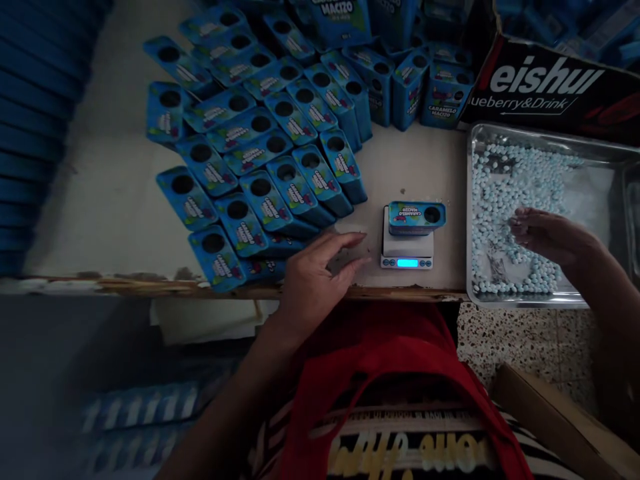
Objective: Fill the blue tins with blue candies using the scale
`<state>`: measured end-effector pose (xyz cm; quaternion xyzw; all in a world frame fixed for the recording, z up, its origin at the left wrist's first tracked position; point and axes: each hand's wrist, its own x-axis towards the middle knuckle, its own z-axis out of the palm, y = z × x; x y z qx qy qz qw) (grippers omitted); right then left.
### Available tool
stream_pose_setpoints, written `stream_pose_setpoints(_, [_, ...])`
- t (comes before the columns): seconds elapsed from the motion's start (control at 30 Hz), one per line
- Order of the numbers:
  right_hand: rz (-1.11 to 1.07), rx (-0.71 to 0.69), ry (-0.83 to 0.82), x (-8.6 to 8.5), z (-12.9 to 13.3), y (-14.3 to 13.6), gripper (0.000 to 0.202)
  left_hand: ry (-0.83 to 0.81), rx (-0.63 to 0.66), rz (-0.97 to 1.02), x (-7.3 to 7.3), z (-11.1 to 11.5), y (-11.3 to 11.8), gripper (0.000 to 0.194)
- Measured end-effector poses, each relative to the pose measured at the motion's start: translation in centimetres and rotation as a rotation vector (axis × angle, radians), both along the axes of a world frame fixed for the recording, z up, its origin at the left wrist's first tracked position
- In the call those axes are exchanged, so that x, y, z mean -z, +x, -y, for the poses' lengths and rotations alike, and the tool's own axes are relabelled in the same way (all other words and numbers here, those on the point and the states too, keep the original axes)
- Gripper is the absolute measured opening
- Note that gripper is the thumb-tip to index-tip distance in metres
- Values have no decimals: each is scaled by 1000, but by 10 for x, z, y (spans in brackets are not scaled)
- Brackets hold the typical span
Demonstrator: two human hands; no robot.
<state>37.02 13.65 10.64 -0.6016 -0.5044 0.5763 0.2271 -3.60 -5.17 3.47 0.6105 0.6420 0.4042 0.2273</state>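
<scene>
Pale worktop [113, 193] with a chipped front edge [165, 285] is running across the view, and blue boxes [265, 200] with round holes on top are crowding its left and back, a dark carton [543, 83] standing behind on the right. I'm seeing one box [409, 225] standing on the scale [410, 250], hole up, its right end jutting past the platform; the display is glowing, but I'm not managing to read it. Left hand [314, 272] is hanging between the boxes and the scale, thumb and fingers apart, grasping nothing. Right hand [553, 237] is hovering at the pellets [535, 170] in the metal tray [470, 220], fingers bent together; I'm not able to tell whether it is gripping any. Risks I'm flagging: the box is sitting off-centre, so a knock from either hand could be tipping it off the scale; its hole is looking small beside a hand, so loose pellets could be scattering over the platform and throwing off the weight; front-left boxes are standing right at the edge, so the left forearm swinging wide could be sending one down.
</scene>
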Motion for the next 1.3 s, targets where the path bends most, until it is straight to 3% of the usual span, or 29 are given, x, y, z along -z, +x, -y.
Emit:
stream_pose_setpoints(0.1, [-130,116,-191,2,-2,-6,22,-79,-4,177,5,-7,2,39])
stream_pose_setpoints(0.27, [-26,108,-62,0,-3,-19,29,-94,14,271,19,-27,14,58])
stream_pose_setpoints(0.4, [-122,119,-229,-13,-6,-35,29,-47,38,254,22,-41,23,61])
stream_pose_setpoints(0.5, [-161,-24,-261,-31,-3,-57,26,-41,21,210,21,-41,23,57])
stream_pose_setpoints(0.7, [-37,-493,111,-67,14,-122,25,-128,-36,292,18,-25,14,61])
stream_pose_setpoints(0.83, [154,-717,365,-69,14,-147,9,-165,-56,329,16,-21,8,61])
stream_pose_setpoints(0.93, [243,-759,480,-61,12,-151,8,-166,-40,320,14,-21,5,61])
stream_pose_setpoints(1.03, [221,-726,470,-57,15,-155,17,-160,-21,309,12,-20,3,62])
stream_pose_setpoints(1.1, [147,-632,418,-59,14,-155,23,-161,-19,302,10,-19,3,62])
stream_pose_setpoints(1.2, [-20,-303,322,-61,0,-133,28,-140,-23,295,7,-15,3,60])
stream_pose_setpoints(1.3, [-129,63,228,-51,-27,-71,28,-113,-35,289,4,-8,2,53])
